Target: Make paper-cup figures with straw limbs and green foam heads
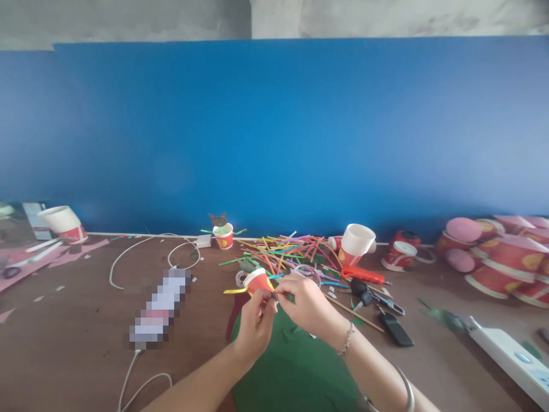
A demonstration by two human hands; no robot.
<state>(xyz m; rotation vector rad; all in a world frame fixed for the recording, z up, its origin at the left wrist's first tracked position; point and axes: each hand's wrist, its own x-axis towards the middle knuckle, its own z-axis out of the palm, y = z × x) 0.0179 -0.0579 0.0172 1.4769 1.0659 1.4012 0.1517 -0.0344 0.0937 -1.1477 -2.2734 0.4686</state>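
Observation:
My left hand (256, 321) and my right hand (307, 300) meet above a green sheet (295, 366). The fingertips of both are pinched together at one spot; a tiny dark piece seems to be between them, too small to name. Just behind the fingers is a red and white paper cup (256, 278), tilted, with a yellow strip (235, 291) sticking out on its left. Whether a finger touches this cup I cannot tell. Beyond the right hand lies a heap of coloured thin sticks (283, 250).
A decorated paper cup (223, 236) stands at the back, near a blurred phone (158, 309) with its white cable. To the right are stacked cups (357, 243), an orange-handled tool (363, 274), keys (394, 328) and a power strip (512, 357). A blue panel (274, 131) closes off the back.

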